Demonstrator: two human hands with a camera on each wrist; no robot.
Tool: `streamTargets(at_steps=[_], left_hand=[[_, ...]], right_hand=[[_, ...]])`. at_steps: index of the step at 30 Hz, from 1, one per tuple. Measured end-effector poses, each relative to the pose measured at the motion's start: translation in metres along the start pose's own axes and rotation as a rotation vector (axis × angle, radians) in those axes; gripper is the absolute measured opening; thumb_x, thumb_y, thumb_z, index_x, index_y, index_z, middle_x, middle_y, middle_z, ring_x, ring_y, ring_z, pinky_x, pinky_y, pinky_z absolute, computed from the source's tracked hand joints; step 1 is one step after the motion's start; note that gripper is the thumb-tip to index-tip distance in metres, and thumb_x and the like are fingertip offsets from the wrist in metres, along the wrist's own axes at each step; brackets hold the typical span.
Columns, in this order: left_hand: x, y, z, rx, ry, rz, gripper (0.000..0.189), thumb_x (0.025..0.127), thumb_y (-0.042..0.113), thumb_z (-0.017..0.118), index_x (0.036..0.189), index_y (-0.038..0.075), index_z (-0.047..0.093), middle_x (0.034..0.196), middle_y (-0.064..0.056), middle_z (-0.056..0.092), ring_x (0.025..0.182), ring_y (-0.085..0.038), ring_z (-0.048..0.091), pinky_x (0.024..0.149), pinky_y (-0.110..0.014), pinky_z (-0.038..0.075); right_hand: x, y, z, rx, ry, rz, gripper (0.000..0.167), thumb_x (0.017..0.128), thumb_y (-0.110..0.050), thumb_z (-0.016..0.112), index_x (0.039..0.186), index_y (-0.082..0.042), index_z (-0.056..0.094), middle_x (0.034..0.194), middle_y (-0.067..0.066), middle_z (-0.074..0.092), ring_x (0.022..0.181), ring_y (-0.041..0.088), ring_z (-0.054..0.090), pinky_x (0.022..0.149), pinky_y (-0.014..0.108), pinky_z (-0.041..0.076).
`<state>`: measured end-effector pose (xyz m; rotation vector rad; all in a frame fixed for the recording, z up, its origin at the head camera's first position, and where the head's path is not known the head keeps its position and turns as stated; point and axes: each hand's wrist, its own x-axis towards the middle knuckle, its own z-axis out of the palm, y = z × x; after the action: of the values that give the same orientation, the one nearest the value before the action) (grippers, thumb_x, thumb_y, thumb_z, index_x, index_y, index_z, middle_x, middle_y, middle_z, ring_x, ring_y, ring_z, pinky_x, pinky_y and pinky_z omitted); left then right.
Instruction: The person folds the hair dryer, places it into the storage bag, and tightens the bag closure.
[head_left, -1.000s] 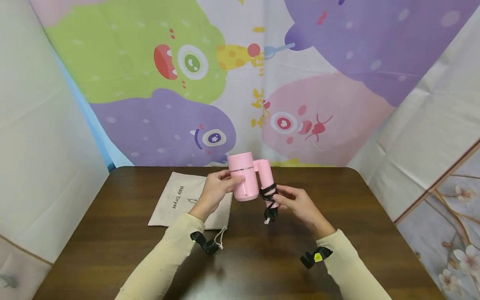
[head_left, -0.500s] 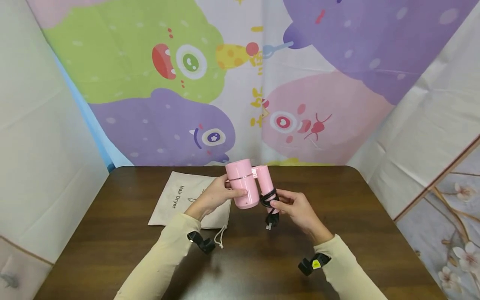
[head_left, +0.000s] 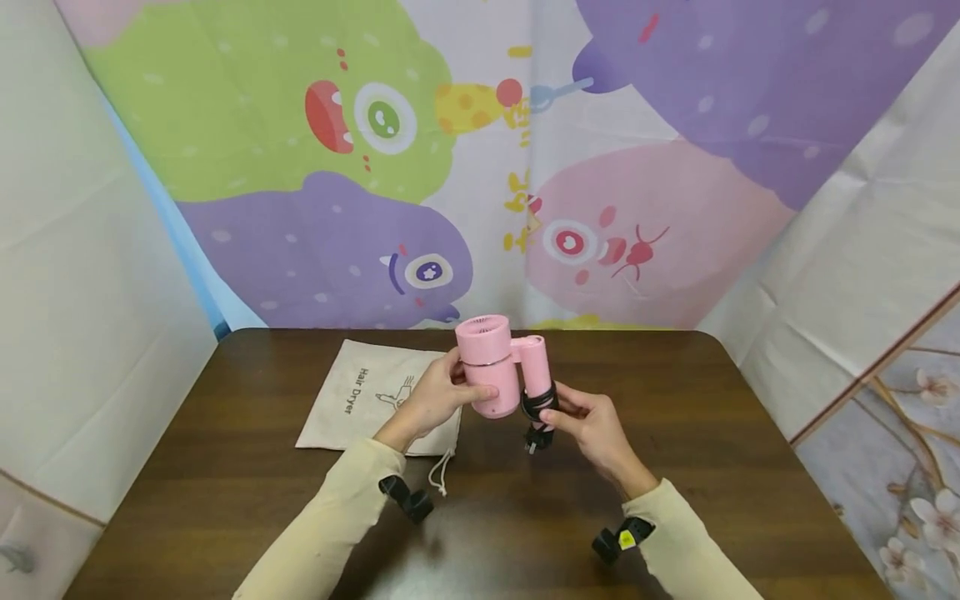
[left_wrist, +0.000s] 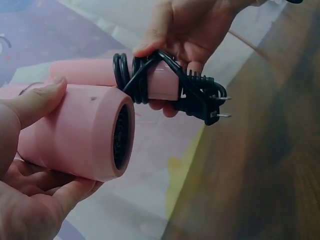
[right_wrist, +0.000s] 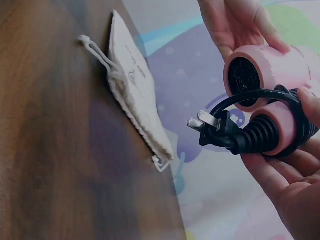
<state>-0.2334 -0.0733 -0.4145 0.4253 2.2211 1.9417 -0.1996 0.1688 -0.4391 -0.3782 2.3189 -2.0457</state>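
A pink hair dryer [head_left: 491, 367] is held up over the table, its handle folded alongside the barrel. My left hand [head_left: 435, 396] grips the barrel, thumb across the near side and fingers behind. My right hand [head_left: 596, 425] holds the lower handle where a black cord [head_left: 538, 404] is wound round it. The two-prong plug [right_wrist: 212, 125] sticks out past the handle's end in the right wrist view. A dark round grille [left_wrist: 121, 137] shows at the barrel's end in the left wrist view. Behind my left hand lies a cream drawstring bag [head_left: 360, 408] printed "Hair Dryer".
The dark wooden table [head_left: 225, 508] reaches back to a cartoon-printed curtain [head_left: 360, 250]. White cloth panels [head_left: 97, 250] stand at both sides. The bag's string [head_left: 441, 473] trails toward me. Each sleeve carries a black wrist strap with a camera.
Both hands have lowered the hair dryer slightly and tipped it, so the top opening of its barrel now shows in the head view. The bag has stayed in place.
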Motion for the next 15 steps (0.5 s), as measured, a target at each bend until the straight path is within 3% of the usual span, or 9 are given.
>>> streamTargets(at_steps=[5, 15], left_hand=[[0.0018, 0.0039, 0.0, 0.026, -0.001, 0.077, 0.063, 0.08, 0.004, 0.077, 0.134, -0.002, 0.047, 0.121, -0.024, 0.063, 0.106, -0.028, 0.066, 0.09, -0.035, 0.054], [0.0009, 0.005, 0.0036, 0.033, 0.037, 0.078, 0.064, 0.08, 0.006, 0.078, 0.136, 0.0, 0.047, 0.124, -0.023, 0.063, 0.11, -0.029, 0.063, 0.095, -0.039, 0.052]], right_hand=[[0.002, -0.0002, -0.0031, -0.023, -0.001, -0.047, 0.053, 0.085, -0.001, 0.071, 0.132, 0.012, 0.051, 0.119, 0.037, 0.06, 0.087, 0.002, 0.07, 0.08, 0.02, 0.055], [0.0026, 0.0, -0.0037, 0.011, -0.006, -0.051, 0.052, 0.086, 0.001, 0.069, 0.133, 0.015, 0.049, 0.119, 0.039, 0.057, 0.088, 0.002, 0.07, 0.081, 0.019, 0.055]])
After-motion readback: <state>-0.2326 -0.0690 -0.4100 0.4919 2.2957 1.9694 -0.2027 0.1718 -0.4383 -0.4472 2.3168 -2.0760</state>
